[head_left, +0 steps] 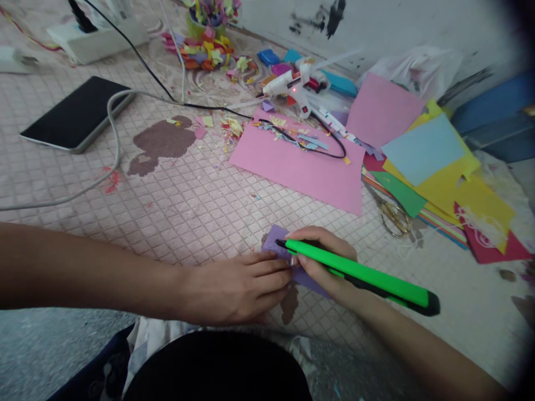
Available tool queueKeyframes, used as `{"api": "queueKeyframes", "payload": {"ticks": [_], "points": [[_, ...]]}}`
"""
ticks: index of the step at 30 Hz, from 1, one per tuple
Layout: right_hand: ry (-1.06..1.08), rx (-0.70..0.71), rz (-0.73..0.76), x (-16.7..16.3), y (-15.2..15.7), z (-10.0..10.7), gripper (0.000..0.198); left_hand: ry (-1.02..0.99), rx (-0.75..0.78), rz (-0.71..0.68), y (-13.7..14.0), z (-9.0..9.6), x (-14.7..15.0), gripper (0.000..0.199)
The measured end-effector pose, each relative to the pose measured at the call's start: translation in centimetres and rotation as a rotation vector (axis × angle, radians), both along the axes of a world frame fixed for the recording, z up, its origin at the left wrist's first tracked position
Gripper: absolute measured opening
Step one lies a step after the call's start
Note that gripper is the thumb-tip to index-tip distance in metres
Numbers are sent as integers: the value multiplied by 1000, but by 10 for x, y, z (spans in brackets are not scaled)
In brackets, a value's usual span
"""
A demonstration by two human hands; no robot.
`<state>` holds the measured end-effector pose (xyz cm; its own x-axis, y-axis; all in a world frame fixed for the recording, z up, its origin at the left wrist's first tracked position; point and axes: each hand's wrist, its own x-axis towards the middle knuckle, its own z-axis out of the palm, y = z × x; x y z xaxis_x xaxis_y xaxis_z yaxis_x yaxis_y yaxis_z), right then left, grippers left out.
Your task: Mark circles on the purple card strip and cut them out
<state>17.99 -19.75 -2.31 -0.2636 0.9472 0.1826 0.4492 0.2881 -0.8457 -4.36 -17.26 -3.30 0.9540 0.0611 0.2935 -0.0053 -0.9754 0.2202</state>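
A small purple piece of paper [308, 277] with faint curved outlines drawn on it lies on the quilted cloth in front of me. My left hand [246, 284] rests flat, palm down, with its fingertips on the left edge of the paper. In a writing grip, my right hand [324, 253] is closed on a thick green-and-black pen [359, 271]. The pen's dark tip is over the upper part of the paper, close to the outlines; whether it touches is unclear. Its rear end slants toward the lower right. My fingers cover parts of the paper.
Beyond my hands lies a pink sheet [301, 178] with paper scraps and a white glue gun [298, 89]. To the right are scissors [394, 217] and stacked coloured paper [443, 178]. A black tablet-like device [75, 114], cables and a power strip [98, 42] occupy the left.
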Motion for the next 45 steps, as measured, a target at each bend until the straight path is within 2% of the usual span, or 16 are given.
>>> {"api": "queueKeyframes", "payload": {"ticks": [10, 22, 38, 45], "points": [[20, 7, 4, -7, -1, 4, 23, -4, 81, 7, 0, -1, -1, 37], [-4, 53, -8, -9, 0, 4, 21, -36, 80, 10, -1, -2, -1, 37], [-31, 16, 4, -6, -2, 1, 24, -32, 70, 8, 0, -1, 0, 36], [-44, 65, 29, -12, -1, 6, 22, -21, 80, 11, -1, -1, -1, 35]]}}
